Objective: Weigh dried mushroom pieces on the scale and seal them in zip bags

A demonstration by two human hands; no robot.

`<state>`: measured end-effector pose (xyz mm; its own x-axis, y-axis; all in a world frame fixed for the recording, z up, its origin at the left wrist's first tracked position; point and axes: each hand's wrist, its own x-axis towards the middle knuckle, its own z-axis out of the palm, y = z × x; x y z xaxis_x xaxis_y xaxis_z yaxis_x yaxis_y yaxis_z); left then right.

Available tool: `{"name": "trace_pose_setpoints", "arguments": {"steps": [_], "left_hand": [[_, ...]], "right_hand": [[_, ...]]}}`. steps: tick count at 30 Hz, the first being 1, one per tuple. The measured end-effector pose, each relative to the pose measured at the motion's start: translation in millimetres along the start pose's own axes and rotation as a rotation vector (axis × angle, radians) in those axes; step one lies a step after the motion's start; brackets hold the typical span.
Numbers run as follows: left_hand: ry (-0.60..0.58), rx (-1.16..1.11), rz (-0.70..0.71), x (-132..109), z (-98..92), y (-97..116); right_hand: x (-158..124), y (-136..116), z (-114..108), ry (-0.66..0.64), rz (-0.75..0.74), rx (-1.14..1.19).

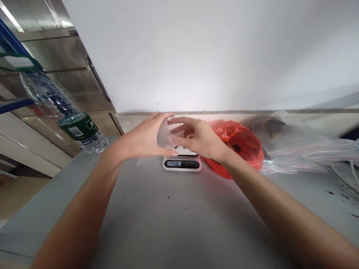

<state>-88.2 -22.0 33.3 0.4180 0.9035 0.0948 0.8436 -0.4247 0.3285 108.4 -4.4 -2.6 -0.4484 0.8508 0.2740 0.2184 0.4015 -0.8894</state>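
Note:
My left hand [144, 137] is curved around a small clear plastic bag [165, 135], with the thumb stretched along its near side. From the other side my right hand [203, 139] reaches in with bent fingers, its thumb and fingertips gripping the bag's edge. Both hands are above a small white digital scale [182, 164], whose display seems to read 100. Some dark bits show on the scale's plate, mostly covered by my hands. Just right of the scale stands an open red plastic bag [254, 149] with dark contents, partly behind my right wrist.
A large water bottle [80, 127] with a green label stands at the table's left edge. Several clear zip bags [303, 153] lie to the right, near a white cable [344, 181]. A white wall [196, 56] rises behind the grey table [179, 224]. Small dark crumbs dot its surface.

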Motion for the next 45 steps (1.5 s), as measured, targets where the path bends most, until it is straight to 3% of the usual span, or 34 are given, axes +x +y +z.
{"name": "trace_pose_setpoints", "arguments": {"steps": [5, 9, 13, 16, 22, 26, 29, 32, 36, 42, 45], "left_hand": [[-0.044, 0.005, -0.138, 3, -6.5, -31], [-0.185, 0.035, -0.200, 6, -2.0, -50], [-0.264, 0.055, -0.199, 9, 5.3, -55], [-0.302, 0.046, -0.176, 11, 7.1, -53], [-0.319, 0.056, -0.129, 13, 9.5, -46], [-0.360, 0.066, -0.122, 15, 14.2, -41], [-0.359, 0.058, -0.138, 15, 16.3, -36], [-0.322, -0.054, -0.131, 15, 15.6, -29], [-0.266, -0.266, -0.073, 13, 11.0, -23], [-0.237, -0.234, -0.212, 10, 0.5, -29], [-0.255, -0.163, -0.299, 7, -5.1, -37]], "right_hand": [[12, -8, -12, 0.125, 0.254, -0.388], [29, -1, -15, -0.160, 0.463, -0.679], [46, 11, -7, -0.326, 0.469, -0.783], [50, 13, -3, -0.340, 0.470, -0.789], [38, 17, -12, -0.238, 0.426, -0.765], [32, 17, -25, -0.165, 0.428, -0.561], [30, 6, -29, -0.227, 0.392, -0.329], [30, -7, -22, -0.298, 0.316, -0.165], [32, -15, -7, -0.248, 0.245, -0.148], [37, -11, -4, -0.207, 0.186, -0.018], [43, -2, -6, -0.072, 0.220, -0.274]]}}
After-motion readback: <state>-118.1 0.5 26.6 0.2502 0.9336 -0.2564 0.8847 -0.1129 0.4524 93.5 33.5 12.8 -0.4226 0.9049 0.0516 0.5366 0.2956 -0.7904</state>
